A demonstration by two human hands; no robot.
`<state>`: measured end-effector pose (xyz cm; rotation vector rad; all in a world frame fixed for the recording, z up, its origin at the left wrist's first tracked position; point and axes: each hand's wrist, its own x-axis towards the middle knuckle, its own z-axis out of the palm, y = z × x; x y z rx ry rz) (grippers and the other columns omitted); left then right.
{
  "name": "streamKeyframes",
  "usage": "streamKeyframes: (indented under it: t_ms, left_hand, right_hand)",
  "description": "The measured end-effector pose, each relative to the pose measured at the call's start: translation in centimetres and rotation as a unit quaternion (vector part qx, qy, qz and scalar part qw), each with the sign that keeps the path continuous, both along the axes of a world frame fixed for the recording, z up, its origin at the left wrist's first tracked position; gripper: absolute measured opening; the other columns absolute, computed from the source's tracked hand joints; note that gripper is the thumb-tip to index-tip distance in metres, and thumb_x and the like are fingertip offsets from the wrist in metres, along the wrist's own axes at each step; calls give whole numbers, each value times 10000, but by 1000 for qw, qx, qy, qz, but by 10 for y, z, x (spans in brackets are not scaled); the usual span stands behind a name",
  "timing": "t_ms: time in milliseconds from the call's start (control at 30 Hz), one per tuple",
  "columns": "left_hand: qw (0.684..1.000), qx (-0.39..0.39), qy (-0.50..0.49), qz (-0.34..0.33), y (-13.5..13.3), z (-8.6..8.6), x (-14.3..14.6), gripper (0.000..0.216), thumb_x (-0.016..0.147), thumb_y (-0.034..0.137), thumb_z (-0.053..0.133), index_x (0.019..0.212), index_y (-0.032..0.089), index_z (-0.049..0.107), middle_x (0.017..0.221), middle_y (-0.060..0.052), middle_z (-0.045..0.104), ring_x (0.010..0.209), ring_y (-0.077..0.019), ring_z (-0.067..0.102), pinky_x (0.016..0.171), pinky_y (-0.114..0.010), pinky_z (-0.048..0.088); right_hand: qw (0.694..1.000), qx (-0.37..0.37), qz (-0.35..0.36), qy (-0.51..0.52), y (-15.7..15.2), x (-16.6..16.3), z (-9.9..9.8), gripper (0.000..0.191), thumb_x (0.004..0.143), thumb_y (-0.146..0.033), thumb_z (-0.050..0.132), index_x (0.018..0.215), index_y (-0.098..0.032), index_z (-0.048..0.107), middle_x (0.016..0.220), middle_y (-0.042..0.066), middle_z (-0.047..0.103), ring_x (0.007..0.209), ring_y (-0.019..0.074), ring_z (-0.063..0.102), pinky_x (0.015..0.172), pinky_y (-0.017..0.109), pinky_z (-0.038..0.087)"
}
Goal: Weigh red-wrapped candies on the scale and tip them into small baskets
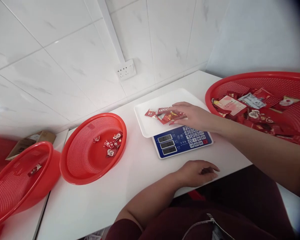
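Observation:
My right hand reaches over the white tray of a digital scale, its fingers curled down around several red wrapped candies. Part of the pile is hidden under the fingers. One small red packet lies at the pile's left end. Below the tray is the scale's blue keypad panel with three small displays, whose digits are hard to read. My left hand rests at the table's front edge, just below the panel. Its fingers are loosely bent and apart, with nothing visible in them.
At right stands a large red basket full of mixed wrapped sweets. A round red basket with several candies sits left of the scale. Farther left are another red basket and a cardboard box. A tiled wall with a socket rises behind.

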<state>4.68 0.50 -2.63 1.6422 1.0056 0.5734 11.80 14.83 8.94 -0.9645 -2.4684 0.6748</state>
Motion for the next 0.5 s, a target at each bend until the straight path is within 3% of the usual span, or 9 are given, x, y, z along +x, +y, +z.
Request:
streamKeyframes:
  t_ms: [167,267,400,500]
  left_hand:
    - [1000,-11,8,2,0,1,1,294,840,260,548,1114,194,634,929,-34,646,790,-118,583,784,-225,461]
    - [1000,-12,2,5,0,1,1,287,837,257,551,1102,188,638,913,-31,644,765,-112,576,770,-219,465]
    - [1000,-2,-2,3,0,1,0,297,838,264,544,1104,171,638,905,-37,644,773,-114,574,771,-214,456]
    - [1000,-8,17,-4,0,1,0,299,841,269,539,1114,189,633,922,-32,645,804,-118,581,785,-217,453]
  right_hand:
    - [999,-19,-27,1,-2,3,-11,337,771,-249,532,1090,-314,618,1193,15,532,1055,225,556,911,382,470]
    - [999,10,-34,-6,-6,3,-13,249,795,-258,510,1010,-281,635,1140,33,547,1008,221,571,889,382,470]
    - [997,66,-39,4,-15,11,-3,240,850,-296,454,1025,-257,613,1119,62,566,1037,243,555,877,397,454]
    - [992,99,-81,-11,-13,34,9,239,855,-281,443,1027,-242,604,1113,85,588,1010,244,563,858,394,444]
